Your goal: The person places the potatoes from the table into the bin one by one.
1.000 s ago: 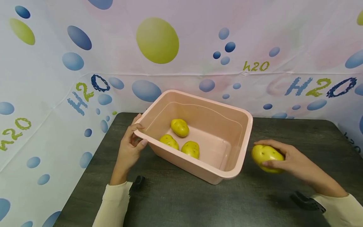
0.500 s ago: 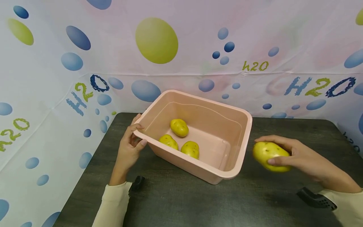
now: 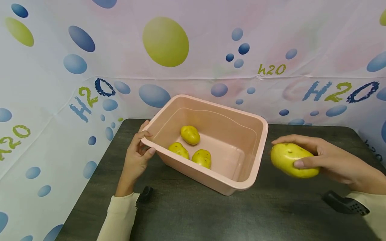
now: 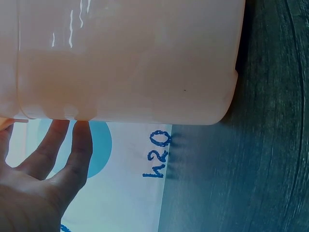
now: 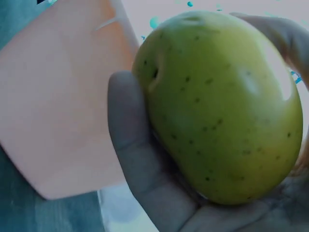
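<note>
A pink plastic basin (image 3: pixel 244 184) stands at an angle on the table with three yellow potatoes inside: one potato (image 3: pixel 190 135) farther back, another potato (image 3: pixel 179 150) near the left corner, a third potato (image 3: pixel 201 158) by the front wall. My left hand (image 3: pixel 137 157) grips the basin's left corner, thumb outside and a fingertip over the rim. In the left wrist view, fingers (image 4: pixel 79 150) touch the basin's wall. Right of the basin, my right hand (image 3: pixel 334 160) holds a yellow, dark-speckled potato (image 3: pixel 292 160) above the table, between thumb and fingers. The right wrist view shows this potato (image 5: pixel 217 111) close up.
The dark wood-grain table (image 3: pixel 193 217) extends in front of the basin and to its right. A white backdrop (image 3: pixel 208 40) printed with blue and green dots rises behind and on the left.
My right hand has moved up and to the right with the potato, slightly away from the basin. The left hand keeps its grip, and the basin and its potatoes stay put.
</note>
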`<action>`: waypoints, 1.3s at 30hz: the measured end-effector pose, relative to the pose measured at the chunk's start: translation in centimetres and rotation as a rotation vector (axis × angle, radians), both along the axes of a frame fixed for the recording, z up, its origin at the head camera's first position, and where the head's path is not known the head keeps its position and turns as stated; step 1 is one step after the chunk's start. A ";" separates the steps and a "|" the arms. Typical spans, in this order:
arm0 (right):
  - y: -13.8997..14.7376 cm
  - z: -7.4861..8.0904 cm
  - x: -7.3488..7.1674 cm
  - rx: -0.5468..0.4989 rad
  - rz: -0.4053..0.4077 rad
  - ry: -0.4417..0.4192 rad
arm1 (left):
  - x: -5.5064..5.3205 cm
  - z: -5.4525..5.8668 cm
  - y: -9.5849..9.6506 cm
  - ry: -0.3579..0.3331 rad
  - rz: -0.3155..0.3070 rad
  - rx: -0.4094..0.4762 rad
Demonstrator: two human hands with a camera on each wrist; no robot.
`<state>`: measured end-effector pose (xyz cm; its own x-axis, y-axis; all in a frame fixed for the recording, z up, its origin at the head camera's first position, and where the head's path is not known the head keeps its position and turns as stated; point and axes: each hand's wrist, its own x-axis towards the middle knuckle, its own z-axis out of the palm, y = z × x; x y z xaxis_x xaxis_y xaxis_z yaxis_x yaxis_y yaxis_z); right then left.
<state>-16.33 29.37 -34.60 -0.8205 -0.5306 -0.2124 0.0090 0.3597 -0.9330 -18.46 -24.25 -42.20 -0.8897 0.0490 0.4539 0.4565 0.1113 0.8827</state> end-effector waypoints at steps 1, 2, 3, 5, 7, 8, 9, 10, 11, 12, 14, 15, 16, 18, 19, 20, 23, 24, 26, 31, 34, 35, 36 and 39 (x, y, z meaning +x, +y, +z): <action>0.0 0.3 -0.1 -0.025 0.015 -0.014 | 0.0 0.0 0.0 -0.001 0.000 -0.001; 0.0 0.7 -0.3 -0.047 0.025 -0.033 | 0.0 0.0 0.0 -0.001 0.001 -0.001; -0.1 1.1 -0.5 -0.066 0.032 -0.051 | 0.0 0.0 0.0 0.000 0.002 -0.002; -0.4 1.7 -1.0 -0.084 0.041 -0.071 | -0.1 0.1 0.1 0.000 0.003 -0.004; -1.0 2.3 -1.5 -0.089 0.040 -0.092 | -0.1 0.1 0.1 0.003 0.004 -0.007; -1.3 2.5 -1.8 -0.090 0.039 -0.101 | -0.1 0.1 0.1 0.005 0.003 -0.007; -1.7 2.8 -2.0 -0.090 0.038 -0.111 | 0.0 0.1 0.1 0.006 -0.002 -0.003; -2.2 3.0 -2.3 -0.089 0.039 -0.118 | 0.0 0.2 0.1 0.007 -0.008 0.001; -2.7 3.4 -2.6 -0.090 0.040 -0.125 | 0.0 0.2 0.1 0.009 -0.012 0.006; -3.3 3.7 -2.9 -0.091 0.044 -0.137 | 0.0 0.2 0.1 0.010 -0.017 0.011; -4.5 4.4 -3.4 -0.108 0.060 -0.153 | 0.1 0.2 0.1 0.011 -0.025 0.021; -5.1 4.8 -3.7 -0.114 0.063 -0.164 | 0.1 0.2 0.1 0.011 -0.028 0.025; -5.7 5.1 -3.9 -0.124 0.069 -0.171 | 0.1 0.3 0.1 0.011 -0.027 0.023; -6.8 5.8 -4.3 -0.141 0.067 -0.197 | 0.1 0.3 0.1 0.009 -0.026 0.018; -7.3 6.0 -4.4 -0.147 0.062 -0.207 | 0.1 0.3 0.1 0.008 -0.025 0.015; -7.8 6.3 -4.5 -0.152 0.056 -0.219 | 0.0 0.3 0.1 0.007 -0.025 0.013; -9.1 6.8 -4.9 -0.150 0.025 -0.248 | -0.1 0.4 0.2 0.007 -0.024 0.005; -9.4 6.9 -5.1 -0.150 0.015 -0.257 | -0.1 0.4 0.2 0.007 -0.023 0.003; -10.2 7.0 -5.5 -0.154 0.005 -0.271 | -0.2 0.4 0.2 0.008 -0.019 -0.001; -12.4 6.8 -6.6 -0.192 0.003 -0.314 | -0.2 0.3 0.1 0.008 -0.002 -0.009; -13.9 6.5 -7.1 -0.223 0.002 -0.337 | -0.2 0.3 0.1 0.008 0.001 -0.007; -14.4 6.3 -7.2 -0.234 0.002 -0.343 | -0.1 0.3 0.1 0.008 0.001 -0.005; -14.9 6.2 -7.4 -0.239 -0.004 -0.347 | -0.1 0.3 0.1 0.007 0.003 -0.006; -16.3 5.8 -7.9 -0.256 -0.032 -0.369 | 0.0 0.2 0.0 0.002 0.004 -0.005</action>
<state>-24.19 13.04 -28.81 -0.7315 -0.5795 -0.3594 0.3654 0.1119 -0.9241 -18.50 -24.20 -41.98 -0.8888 0.0472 0.4559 0.4582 0.1174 0.8811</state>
